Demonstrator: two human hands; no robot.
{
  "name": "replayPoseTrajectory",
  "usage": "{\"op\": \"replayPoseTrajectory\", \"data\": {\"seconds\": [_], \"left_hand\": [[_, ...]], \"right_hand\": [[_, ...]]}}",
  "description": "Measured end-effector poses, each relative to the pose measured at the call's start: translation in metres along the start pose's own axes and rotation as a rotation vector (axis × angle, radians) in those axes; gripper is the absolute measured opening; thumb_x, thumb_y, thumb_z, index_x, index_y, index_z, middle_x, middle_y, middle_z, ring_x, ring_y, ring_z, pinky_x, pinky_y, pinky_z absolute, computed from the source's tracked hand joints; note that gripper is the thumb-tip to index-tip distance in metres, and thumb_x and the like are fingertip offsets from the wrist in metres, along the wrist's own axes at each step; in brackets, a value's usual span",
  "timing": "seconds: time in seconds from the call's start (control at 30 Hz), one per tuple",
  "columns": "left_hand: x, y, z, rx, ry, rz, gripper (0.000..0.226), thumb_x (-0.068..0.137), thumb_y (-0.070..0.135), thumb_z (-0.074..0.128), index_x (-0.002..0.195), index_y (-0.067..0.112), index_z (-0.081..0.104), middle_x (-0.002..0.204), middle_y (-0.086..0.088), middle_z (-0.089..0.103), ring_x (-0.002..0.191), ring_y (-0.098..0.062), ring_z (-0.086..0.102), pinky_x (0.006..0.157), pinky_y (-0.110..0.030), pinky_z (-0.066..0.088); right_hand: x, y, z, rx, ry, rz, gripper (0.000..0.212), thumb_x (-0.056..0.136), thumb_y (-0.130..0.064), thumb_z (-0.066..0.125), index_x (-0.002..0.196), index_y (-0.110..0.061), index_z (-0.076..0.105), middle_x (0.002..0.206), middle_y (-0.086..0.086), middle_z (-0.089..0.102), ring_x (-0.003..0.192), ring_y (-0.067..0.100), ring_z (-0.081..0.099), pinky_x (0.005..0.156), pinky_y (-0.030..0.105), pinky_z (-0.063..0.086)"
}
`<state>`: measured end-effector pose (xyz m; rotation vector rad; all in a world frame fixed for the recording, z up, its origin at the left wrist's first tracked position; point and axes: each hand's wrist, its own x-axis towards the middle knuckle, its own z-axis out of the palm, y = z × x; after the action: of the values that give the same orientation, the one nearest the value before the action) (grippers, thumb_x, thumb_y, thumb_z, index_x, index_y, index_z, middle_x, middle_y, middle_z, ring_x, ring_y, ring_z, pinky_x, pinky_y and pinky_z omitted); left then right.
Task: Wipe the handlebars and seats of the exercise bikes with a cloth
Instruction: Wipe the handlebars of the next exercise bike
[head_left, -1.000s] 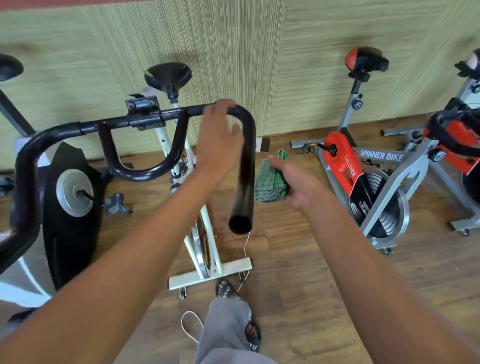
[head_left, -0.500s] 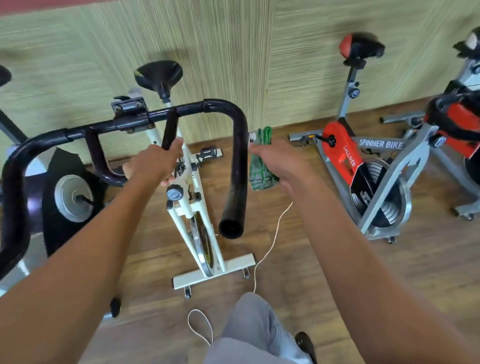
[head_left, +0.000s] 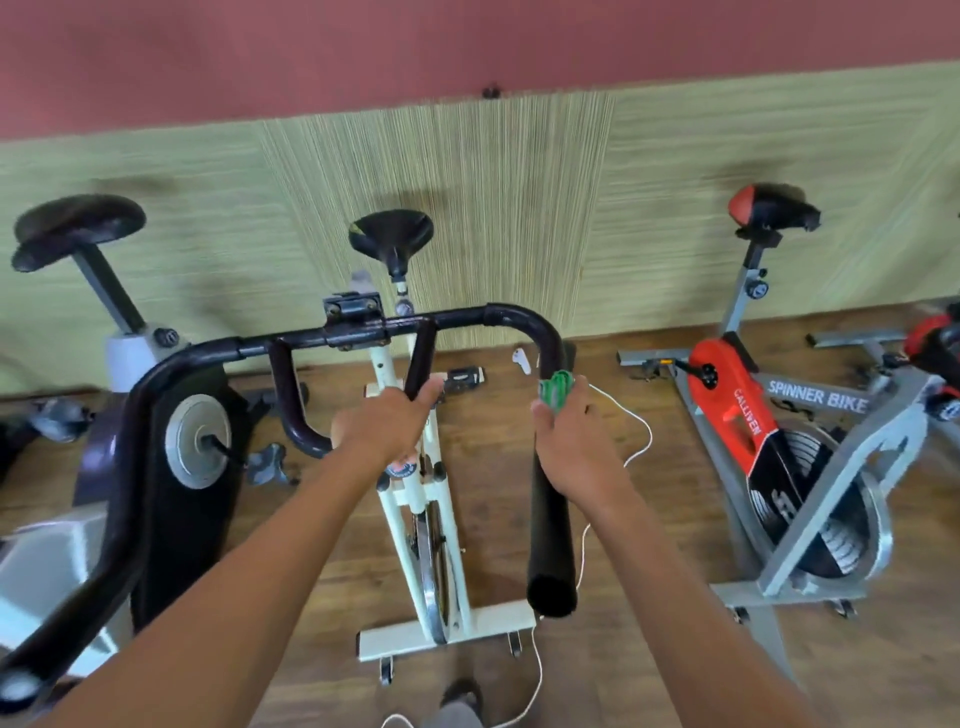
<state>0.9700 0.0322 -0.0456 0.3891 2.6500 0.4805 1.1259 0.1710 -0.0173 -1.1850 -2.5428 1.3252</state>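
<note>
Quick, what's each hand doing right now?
Left hand: closed, gripping the inner loop of the handlebar.
Right hand: closed, holding the green cloth against the handlebar.

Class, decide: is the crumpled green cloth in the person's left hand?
No, the right hand holds the crumpled green cloth on the black tubular handlebar; the left hand grips its inner loop.
</note>
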Motion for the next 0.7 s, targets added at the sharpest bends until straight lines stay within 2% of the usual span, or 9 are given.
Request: {"op": "replayPoseTrajectory", "data": {"seconds": [0.07, 0.1, 0.17, 0.23, 0.33, 0.43, 0.53, 0.6, 0.7], "left_hand": [[0.007, 0.004, -0.009, -0.111, -0.150, -0.021, 0.075, 0.087, 0.080, 0.027, 0.099, 0.011, 0.053, 0.069, -0.009, 0.074, 0.059, -0.022, 0.071, 0.072, -0.032, 0.057], [0.011, 0.009, -0.013, -0.163, -0.190, -0.020, 0.079, 0.087, 0.079, 0.031, 0.105, 0.006, 0.056, 0.078, -0.014, 0.075, 0.063, -0.024, 0.071, 0.068, -0.031, 0.057], [0.026, 0.018, -0.022, -0.222, -0.166, 0.030, 0.093, 0.083, 0.083, 0.031, 0.114, 0.000, 0.060, 0.101, -0.021, 0.073, 0.083, -0.033, 0.071, 0.080, -0.038, 0.058], [0.042, 0.025, -0.030, -0.276, -0.149, 0.051, 0.081, 0.089, 0.075, 0.032, 0.111, 0.003, 0.061, 0.110, -0.021, 0.069, 0.095, -0.035, 0.068, 0.087, -0.041, 0.055], [0.048, 0.036, -0.023, -0.352, -0.174, 0.063, 0.048, 0.101, 0.053, 0.036, 0.093, 0.010, 0.056, 0.096, -0.022, 0.072, 0.081, -0.034, 0.070, 0.074, -0.034, 0.055], [0.051, 0.036, -0.007, -0.325, -0.018, 0.044, 0.049, 0.099, 0.055, 0.036, 0.111, 0.009, 0.044, 0.097, -0.015, 0.069, 0.086, -0.037, 0.069, 0.083, -0.046, 0.056], [0.056, 0.034, 0.002, -0.302, 0.034, 0.057, 0.040, 0.098, 0.056, 0.034, 0.101, 0.017, 0.038, 0.091, -0.012, 0.069, 0.081, -0.036, 0.069, 0.081, -0.051, 0.055], [0.057, 0.033, 0.002, -0.301, 0.052, 0.057, 0.040, 0.096, 0.057, 0.033, 0.100, 0.018, 0.040, 0.091, -0.011, 0.070, 0.080, -0.035, 0.070, 0.079, -0.051, 0.056], [0.058, 0.031, 0.002, -0.279, 0.066, 0.065, 0.041, 0.095, 0.057, 0.032, 0.102, 0.018, 0.042, 0.089, -0.009, 0.070, 0.078, -0.033, 0.070, 0.077, -0.050, 0.057]], "right_hand": [[0.019, -0.003, -0.002, -0.069, 0.023, 0.015, 0.066, 0.107, -0.040, 0.031, 0.159, -0.013, 0.002, 0.156, 0.022, 0.027, 0.135, 0.042, 0.042, 0.104, 0.049, 0.037], [0.028, -0.005, -0.006, -0.139, 0.044, -0.004, 0.064, 0.106, -0.041, 0.032, 0.159, -0.014, 0.005, 0.155, 0.023, 0.028, 0.132, 0.044, 0.045, 0.102, 0.051, 0.039], [0.050, -0.017, -0.016, -0.348, 0.111, -0.094, 0.061, 0.105, -0.038, 0.036, 0.157, -0.016, 0.011, 0.148, 0.022, 0.035, 0.126, 0.044, 0.049, 0.094, 0.050, 0.043], [0.071, -0.037, -0.025, -0.524, 0.180, -0.221, 0.060, 0.104, -0.033, 0.044, 0.154, -0.017, 0.017, 0.137, 0.020, 0.043, 0.121, 0.042, 0.051, 0.088, 0.048, 0.044], [0.100, -0.061, -0.025, -0.714, 0.180, -0.459, 0.059, 0.102, -0.027, 0.050, 0.154, -0.021, 0.022, 0.136, 0.017, 0.046, 0.119, 0.039, 0.052, 0.092, 0.050, 0.044], [0.127, -0.081, -0.006, -0.880, 0.092, -0.691, 0.059, 0.102, -0.022, 0.048, 0.156, -0.026, 0.023, 0.146, 0.011, 0.045, 0.125, 0.035, 0.049, 0.101, 0.050, 0.039], [0.153, -0.090, 0.017, -1.044, -0.013, -0.852, 0.060, 0.104, -0.030, 0.044, 0.157, -0.029, 0.017, 0.151, 0.008, 0.041, 0.129, 0.033, 0.045, 0.102, 0.048, 0.037], [0.164, -0.095, 0.022, -1.124, -0.099, -0.893, 0.061, 0.105, -0.044, 0.036, 0.158, -0.032, 0.010, 0.153, 0.006, 0.037, 0.131, 0.032, 0.044, 0.102, 0.046, 0.035], [0.173, -0.099, 0.012, -1.143, -0.178, -0.927, 0.061, 0.104, -0.050, 0.029, 0.158, -0.033, 0.008, 0.149, 0.008, 0.040, 0.127, 0.033, 0.047, 0.100, 0.044, 0.036]]}}
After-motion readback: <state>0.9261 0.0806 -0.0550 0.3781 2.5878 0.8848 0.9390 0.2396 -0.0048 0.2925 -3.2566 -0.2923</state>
